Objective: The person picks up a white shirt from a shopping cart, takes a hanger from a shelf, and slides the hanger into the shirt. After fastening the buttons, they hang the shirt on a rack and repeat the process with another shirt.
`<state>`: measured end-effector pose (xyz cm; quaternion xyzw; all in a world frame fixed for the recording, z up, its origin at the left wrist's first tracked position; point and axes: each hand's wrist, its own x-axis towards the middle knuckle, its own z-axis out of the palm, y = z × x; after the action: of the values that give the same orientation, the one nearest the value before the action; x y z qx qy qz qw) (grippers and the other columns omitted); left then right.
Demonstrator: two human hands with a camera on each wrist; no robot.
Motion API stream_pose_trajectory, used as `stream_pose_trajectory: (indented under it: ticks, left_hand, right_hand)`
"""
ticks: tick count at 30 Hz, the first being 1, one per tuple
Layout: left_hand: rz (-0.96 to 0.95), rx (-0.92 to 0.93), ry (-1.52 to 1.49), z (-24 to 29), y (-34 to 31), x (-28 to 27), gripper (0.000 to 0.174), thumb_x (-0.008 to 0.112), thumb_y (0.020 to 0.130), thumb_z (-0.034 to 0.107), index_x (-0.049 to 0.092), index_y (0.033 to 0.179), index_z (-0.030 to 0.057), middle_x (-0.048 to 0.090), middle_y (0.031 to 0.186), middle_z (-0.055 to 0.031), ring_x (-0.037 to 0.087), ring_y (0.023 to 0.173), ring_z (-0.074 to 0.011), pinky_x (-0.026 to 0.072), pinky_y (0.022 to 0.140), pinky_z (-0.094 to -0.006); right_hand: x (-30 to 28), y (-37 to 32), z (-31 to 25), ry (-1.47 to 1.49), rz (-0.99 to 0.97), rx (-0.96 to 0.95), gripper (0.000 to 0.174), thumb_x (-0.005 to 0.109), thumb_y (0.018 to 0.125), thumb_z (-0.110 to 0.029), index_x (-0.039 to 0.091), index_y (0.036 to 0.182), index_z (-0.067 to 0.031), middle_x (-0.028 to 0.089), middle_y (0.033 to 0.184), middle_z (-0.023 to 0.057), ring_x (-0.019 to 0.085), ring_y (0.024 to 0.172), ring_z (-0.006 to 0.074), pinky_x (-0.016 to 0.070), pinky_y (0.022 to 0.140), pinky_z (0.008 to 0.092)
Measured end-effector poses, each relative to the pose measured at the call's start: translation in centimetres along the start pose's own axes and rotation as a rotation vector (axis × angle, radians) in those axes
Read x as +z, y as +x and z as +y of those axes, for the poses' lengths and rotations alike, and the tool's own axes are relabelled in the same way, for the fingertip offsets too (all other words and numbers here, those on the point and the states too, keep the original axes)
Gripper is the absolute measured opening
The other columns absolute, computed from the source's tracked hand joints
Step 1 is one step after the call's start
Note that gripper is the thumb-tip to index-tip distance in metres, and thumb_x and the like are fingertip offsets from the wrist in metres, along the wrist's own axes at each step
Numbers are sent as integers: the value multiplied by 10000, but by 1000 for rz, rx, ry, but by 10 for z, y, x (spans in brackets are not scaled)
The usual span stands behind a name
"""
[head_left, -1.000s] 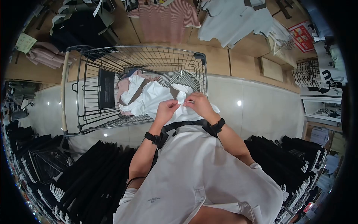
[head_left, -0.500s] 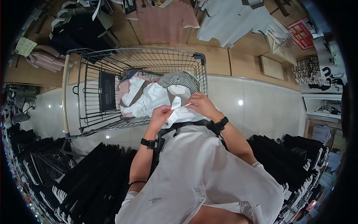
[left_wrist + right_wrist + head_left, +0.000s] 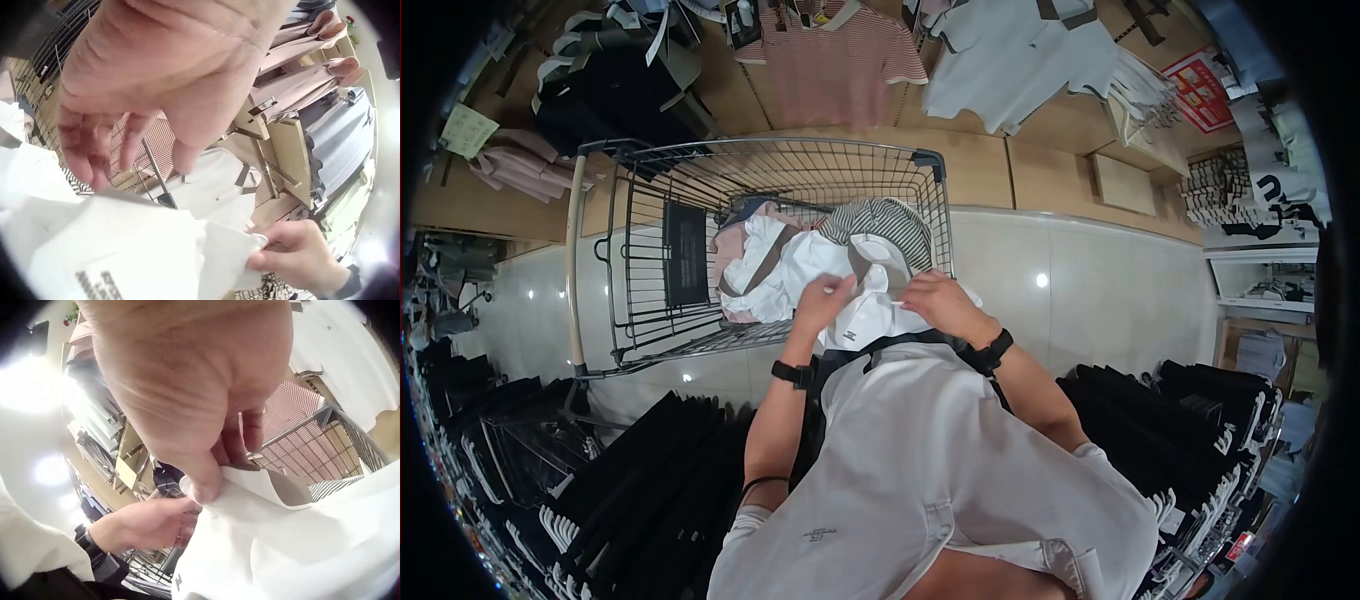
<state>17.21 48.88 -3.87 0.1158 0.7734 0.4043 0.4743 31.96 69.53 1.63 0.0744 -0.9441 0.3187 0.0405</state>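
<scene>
A white shirt (image 3: pixel 870 322) with a grey-brown collar and a small dark print lies over the near side of the cart, close to the person's waist. The right hand (image 3: pixel 945 305) pinches an edge of its front between thumb and fingers, as the right wrist view also shows. Just left of that, the left hand (image 3: pixel 824 300) hovers by the shirt, fingers loosely bent and holding nothing. In the left wrist view its fingertips (image 3: pixel 100 178) hang just above the white cloth.
The wire shopping cart (image 3: pixel 765 146) holds more clothes, including a striped garment (image 3: pixel 890 218) and a pink one (image 3: pixel 728 243). Shirts hang on the wall display behind it, one red-striped (image 3: pixel 830 70). Racks of black clothes (image 3: pixel 650 490) flank the person on both sides.
Both hands were pinching the white shirt's edge and drew apart. Now the left hand has let go and moved slightly left, while the right keeps its pinch.
</scene>
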Motion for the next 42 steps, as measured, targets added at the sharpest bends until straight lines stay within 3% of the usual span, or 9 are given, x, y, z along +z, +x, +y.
stream_pose_trajectory:
  ticks: [2,3,6,11,16,23,31,34,42]
  left_hand:
    - [402,490,58,6,9,1,392,745,801,168,630,1138,3,638,1092,-151,619,943,-254,502,790,-335]
    - [365,755,180,3,28,1,449,741,758,132,615,1178,40,578,1221,-133,572,1027,-305,489,837,-371]
    - [76,931,422,22,42,9,485,748,720,128,618,1185,79,582,1217,-117,555,1047,-342,476,864,-384]
    - [48,658,730,30,55,15,211,750,733,159,712,927,88,690,950,-97,621,960,-303,501,798,-377]
    - [-158,561,340,38,51,7,172,729,778,153,684,826,-6,682,740,-154,655,685,-318,513,660,-389]
    - [-78,763,396,71,9,13,162,668,805,119,677,843,-38,680,756,-186,659,668,-277,507,636,-362]
    - [-290,385,156,82,-12,-6,147,652,872,136,653,865,-11,636,707,-38,569,629,-107,454,580,-270]
    - [-361,446,29,73,-10,-11,146,653,896,134,646,862,-8,627,733,2,556,649,-74,451,582,-250]
    - [-393,331,-94,77,-12,-9,104,656,888,69,650,867,-33,646,770,-41,592,618,-103,495,589,-247]
  right_hand:
    - [1,-3,-2,-36,-28,-22,110,652,817,-155,689,903,-97,627,853,24,575,893,214,412,826,341]
    - [1,-4,0,-58,-59,-41,114,638,813,-151,689,901,-100,627,852,23,576,898,211,413,828,339]
    - [-1,-6,-3,-75,-80,-54,146,609,792,-127,693,908,-100,630,854,23,579,905,206,416,839,340]
    - [-4,-5,-3,-137,-21,-22,166,598,794,-96,695,928,-78,630,855,36,570,897,221,419,844,334]
    - [-9,-4,-6,-91,70,-20,196,595,797,-75,695,966,-67,630,859,51,568,895,228,433,824,332]
    - [-5,11,-14,64,291,158,117,693,789,-63,679,902,-34,632,824,69,593,807,261,470,755,352]
    - [-12,17,-20,106,255,67,123,723,766,-53,673,876,-28,642,801,85,594,792,268,476,748,360]
    - [-21,20,-31,101,241,36,130,725,759,-47,675,878,-34,649,816,77,597,810,260,474,759,357]
    - [-22,18,-33,31,283,-85,156,725,722,-39,652,859,-48,611,857,48,569,846,238,465,770,348]
